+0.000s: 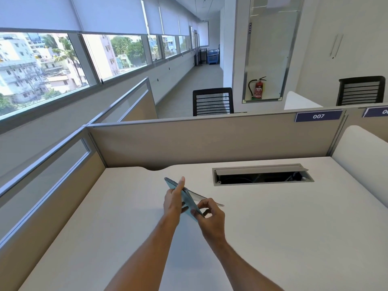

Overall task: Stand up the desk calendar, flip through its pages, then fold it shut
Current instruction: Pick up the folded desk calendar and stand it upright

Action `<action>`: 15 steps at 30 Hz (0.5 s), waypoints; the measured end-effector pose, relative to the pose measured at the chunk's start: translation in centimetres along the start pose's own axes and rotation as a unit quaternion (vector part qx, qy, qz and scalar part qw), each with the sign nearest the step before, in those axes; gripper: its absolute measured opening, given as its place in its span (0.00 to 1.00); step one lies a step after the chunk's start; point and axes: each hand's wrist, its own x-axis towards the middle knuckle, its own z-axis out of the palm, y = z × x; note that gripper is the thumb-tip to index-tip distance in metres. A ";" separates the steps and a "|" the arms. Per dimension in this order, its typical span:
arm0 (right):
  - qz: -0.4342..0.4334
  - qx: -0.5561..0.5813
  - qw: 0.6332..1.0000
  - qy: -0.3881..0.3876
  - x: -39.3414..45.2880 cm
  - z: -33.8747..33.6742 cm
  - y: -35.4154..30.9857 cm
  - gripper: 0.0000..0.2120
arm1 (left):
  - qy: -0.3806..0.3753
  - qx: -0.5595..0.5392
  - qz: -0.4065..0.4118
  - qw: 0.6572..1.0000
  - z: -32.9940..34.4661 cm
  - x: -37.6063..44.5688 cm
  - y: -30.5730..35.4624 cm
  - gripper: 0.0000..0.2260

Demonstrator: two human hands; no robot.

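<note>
A small teal desk calendar [189, 201] with a wire spiral along its far edge is held above the white desk [273, 227], tilted edge-on to me. My left hand [174, 199] grips it near the spiral, thumb pointing up along the cover. My right hand [210, 213] pinches the calendar's near lower corner with thumb and fingers. A grey flap of the calendar sticks out to the right behind my right hand. The printed pages are hidden from view.
An open cable tray [262, 175] is cut into the desk at the back right. Beige partition walls [210, 141] close the desk at the back and left, a white divider [361, 152] at the right. Black chairs [213, 101] stand beyond.
</note>
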 end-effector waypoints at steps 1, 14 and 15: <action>0.005 -0.007 1.000 -0.004 -0.1 0.1 0.2 0.13 | -0.005 0.003 -0.008 1.000 -0.3 0.3 0.4 0.25; -0.080 -0.255 0.909 -0.320 -1.6 -0.4 1.6 0.13 | 0.012 0.382 0.099 0.919 -2.7 3.6 1.8 0.12; -0.057 -0.235 0.912 -0.330 -1.4 -0.5 1.4 0.15 | 0.013 0.397 0.111 0.911 -2.7 3.8 1.9 0.12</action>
